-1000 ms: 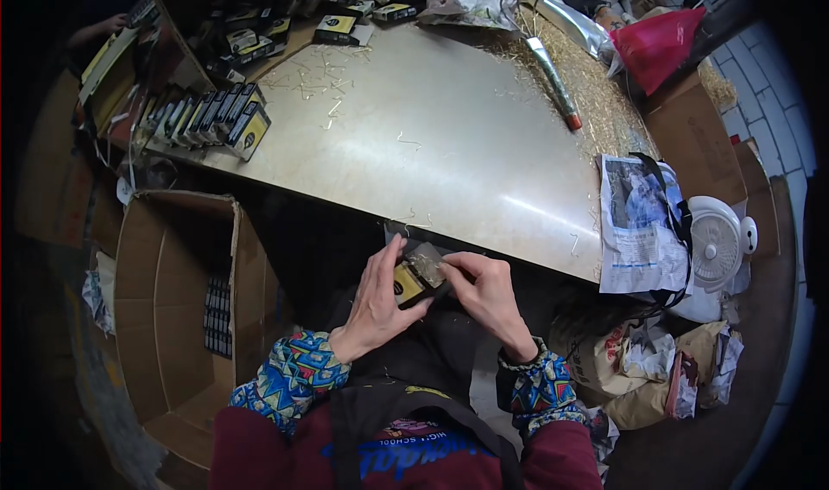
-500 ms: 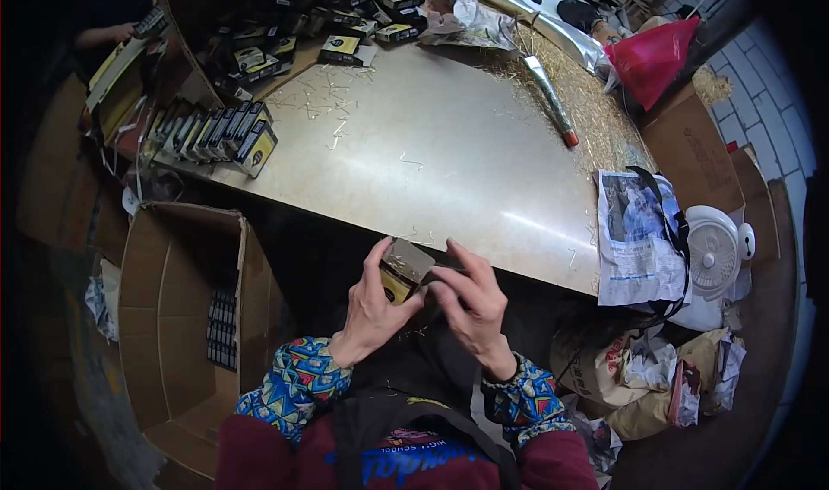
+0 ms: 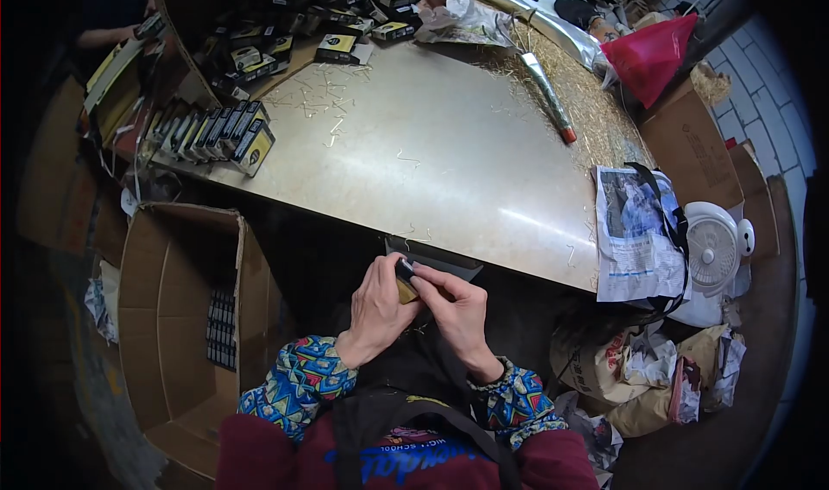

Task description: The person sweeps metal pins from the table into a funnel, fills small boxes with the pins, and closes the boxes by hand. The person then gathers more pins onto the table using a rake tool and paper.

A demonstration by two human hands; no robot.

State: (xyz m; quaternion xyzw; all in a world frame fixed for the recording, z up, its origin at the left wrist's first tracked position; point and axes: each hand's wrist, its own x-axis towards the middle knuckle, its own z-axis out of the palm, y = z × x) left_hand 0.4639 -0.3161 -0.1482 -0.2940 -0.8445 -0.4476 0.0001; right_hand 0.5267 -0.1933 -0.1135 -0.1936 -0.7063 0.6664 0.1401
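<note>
Between my hands, just below the table's front edge, is a small black and yellow box (image 3: 406, 290), partly hidden by fingers. My left hand (image 3: 377, 310) wraps round its left side. The fingertips of my right hand (image 3: 453, 311) press on its dark upper end from the right. Behind the box, a grey tray-like edge (image 3: 445, 261) shows under the metal table (image 3: 414, 127). Thin bent gold wires (image 3: 408, 158) lie on the tabletop, some at its edge near my hands.
A row of boxes (image 3: 252, 147) stands at the table's left. Below it is an open carton (image 3: 186, 317) holding stacked boxes. At right lie a newspaper (image 3: 639, 231), a white fan (image 3: 712, 246) and a pink bag (image 3: 649, 58). A co-worker's arm (image 3: 104, 37) shows at upper left.
The box's grey top flap, open earlier with wires in view, no longer shows. My right hand has come from beside the box onto its end, and both hands are closer together.
</note>
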